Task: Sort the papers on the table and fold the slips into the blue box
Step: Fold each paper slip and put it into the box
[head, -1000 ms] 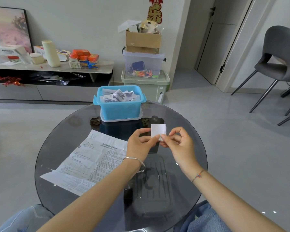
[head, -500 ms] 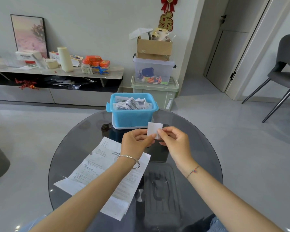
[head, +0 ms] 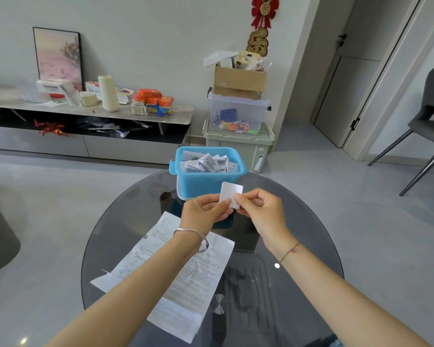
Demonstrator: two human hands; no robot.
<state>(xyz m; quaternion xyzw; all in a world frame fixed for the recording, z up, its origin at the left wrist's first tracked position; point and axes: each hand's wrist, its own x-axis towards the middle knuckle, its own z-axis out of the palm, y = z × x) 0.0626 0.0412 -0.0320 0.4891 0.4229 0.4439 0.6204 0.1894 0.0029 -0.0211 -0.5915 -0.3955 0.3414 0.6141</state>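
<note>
A person's left hand (head: 203,212) and right hand (head: 262,212) pinch a small folded white paper slip (head: 232,191) between thumbs and fingers (head: 241,198), gripping its lower edge, just short of the open blue plastic box (head: 201,184) of folded slips beyond the fingers. Light, limp and easily creased, the slip is probably best held by its edges. A large printed white sheet (head: 186,274) lies on the round smoked-glass surface (head: 130,221) below the left wrist.

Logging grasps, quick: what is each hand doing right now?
Left hand: closed, pinching the folded slip at its lower left edge.
Right hand: closed, pinching the same slip at its lower right edge.
</note>
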